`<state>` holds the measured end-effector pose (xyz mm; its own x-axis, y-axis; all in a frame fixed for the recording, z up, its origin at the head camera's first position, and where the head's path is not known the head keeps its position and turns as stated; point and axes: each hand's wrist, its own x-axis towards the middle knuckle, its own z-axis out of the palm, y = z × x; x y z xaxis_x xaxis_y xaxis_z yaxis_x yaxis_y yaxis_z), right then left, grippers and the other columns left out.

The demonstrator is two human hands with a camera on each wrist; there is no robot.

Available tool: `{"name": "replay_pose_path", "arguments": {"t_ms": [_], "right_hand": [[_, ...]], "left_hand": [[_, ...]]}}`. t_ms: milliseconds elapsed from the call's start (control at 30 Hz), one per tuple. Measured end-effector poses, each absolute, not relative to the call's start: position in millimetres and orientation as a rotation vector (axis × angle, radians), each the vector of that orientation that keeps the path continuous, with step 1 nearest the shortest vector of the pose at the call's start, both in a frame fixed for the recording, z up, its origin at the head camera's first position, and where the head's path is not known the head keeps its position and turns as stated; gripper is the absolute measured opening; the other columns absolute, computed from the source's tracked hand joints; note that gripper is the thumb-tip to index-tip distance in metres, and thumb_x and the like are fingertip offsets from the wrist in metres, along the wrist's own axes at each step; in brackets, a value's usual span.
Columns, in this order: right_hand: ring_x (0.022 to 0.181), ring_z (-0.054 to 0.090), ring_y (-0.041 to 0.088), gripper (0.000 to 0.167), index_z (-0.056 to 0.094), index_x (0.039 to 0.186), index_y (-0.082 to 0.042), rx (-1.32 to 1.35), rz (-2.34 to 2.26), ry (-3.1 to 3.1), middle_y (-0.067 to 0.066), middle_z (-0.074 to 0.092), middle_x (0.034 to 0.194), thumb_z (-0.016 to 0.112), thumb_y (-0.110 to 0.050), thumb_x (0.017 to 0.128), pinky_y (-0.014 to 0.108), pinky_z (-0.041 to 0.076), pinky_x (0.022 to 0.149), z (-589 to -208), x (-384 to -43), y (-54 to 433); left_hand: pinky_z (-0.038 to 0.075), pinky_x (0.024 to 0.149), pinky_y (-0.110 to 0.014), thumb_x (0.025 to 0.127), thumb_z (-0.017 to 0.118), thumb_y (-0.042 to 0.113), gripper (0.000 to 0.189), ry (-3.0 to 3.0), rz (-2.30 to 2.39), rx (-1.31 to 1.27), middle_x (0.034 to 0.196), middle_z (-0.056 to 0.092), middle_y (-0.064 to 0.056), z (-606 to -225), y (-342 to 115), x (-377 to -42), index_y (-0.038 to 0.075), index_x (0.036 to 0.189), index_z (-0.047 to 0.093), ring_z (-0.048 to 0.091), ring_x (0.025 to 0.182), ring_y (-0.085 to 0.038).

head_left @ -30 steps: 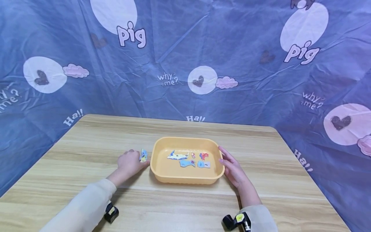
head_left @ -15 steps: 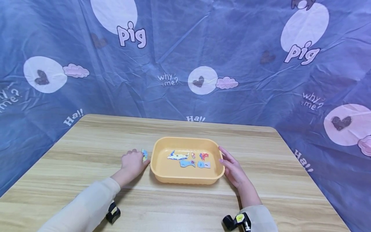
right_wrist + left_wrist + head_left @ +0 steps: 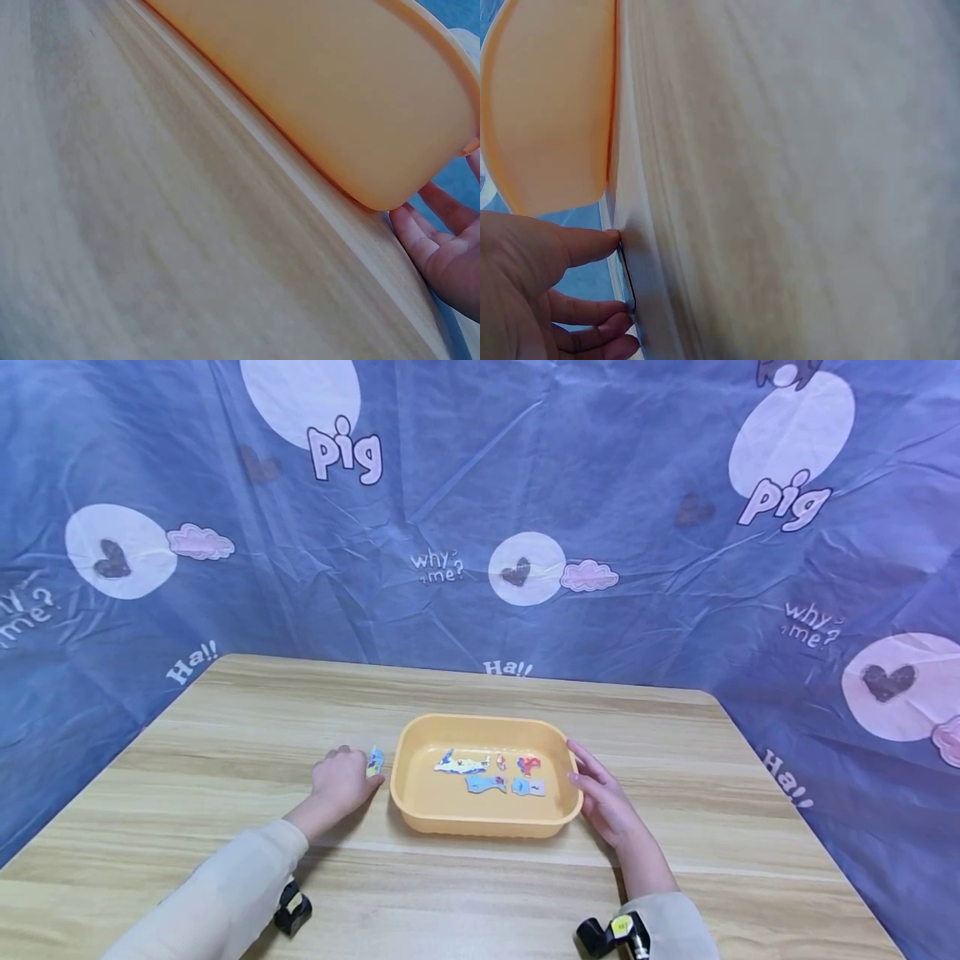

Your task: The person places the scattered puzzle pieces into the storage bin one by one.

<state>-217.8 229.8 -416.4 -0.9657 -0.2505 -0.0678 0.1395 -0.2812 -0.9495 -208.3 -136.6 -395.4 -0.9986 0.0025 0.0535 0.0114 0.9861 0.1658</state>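
Note:
A light-orange plastic tray [image 3: 480,825] stands on the table. Inside it lie several cut-out puzzle pieces, among them a white-and-blue one [image 3: 461,766], a red one [image 3: 528,766] and a light-blue one [image 3: 486,784]. Left of the tray, my left hand [image 3: 341,781] pinches a blue-and-yellow puzzle piece [image 3: 375,762] between thumb and fingers, close to the tabletop. The left wrist view shows that piece edge-on as a thin dark line [image 3: 627,274]. At the tray's right end, my right hand [image 3: 609,802] holds the wall, with fingertips at the rim and at the lower corner [image 3: 397,217].
The wood-grain table [image 3: 480,902] ends at a blue printed cloth [image 3: 480,485] hanging behind and at both sides. Black wrist cameras [image 3: 292,910] sit below the pale sleeves [image 3: 225,885].
My left hand has shifted slightly right toward the tray, and the puzzle piece with it; its thumb now sits a little off the tray's end. The right hand and tray stay put.

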Motion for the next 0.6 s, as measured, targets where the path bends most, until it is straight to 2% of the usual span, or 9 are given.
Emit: {"name": "replay_pose_path", "arguments": {"t_ms": [300, 600], "right_hand": [[0.121, 0.023, 0.034, 0.06, 0.019, 0.136, -0.007, -0.152, -2.332, 1.715, 0.02, 0.013, 0.138, 0.047, -0.002, 0.083, 0.034, 0.035, 0.09, -416.2, -217.7, 229.6], [0.12, 0.026, 0.033, 0.058, 0.021, 0.136, -0.007, -0.148, -2.325, 1.732, 0.02, 0.016, 0.137, 0.046, -0.001, 0.084, 0.034, 0.036, 0.089, -417.0, -217.6, 229.9]], "left_hand": [[0.041, 0.048, -0.038, 0.069, 0.066, 0.04, 0.04, -3.061, -0.415, 0.012, 0.063, 0.044, -0.007, -396.0, -143.7, -209.8, 0.008, 0.054, 0.045, 0.045, 0.06, -0.024], [0.034, 0.043, -0.031, 0.069, 0.065, 0.038, 0.041, -3.068, -0.507, 0.067, 0.059, 0.042, -0.005, -396.3, -145.3, -210.8, 0.011, 0.049, 0.04, 0.041, 0.055, -0.02]]}}
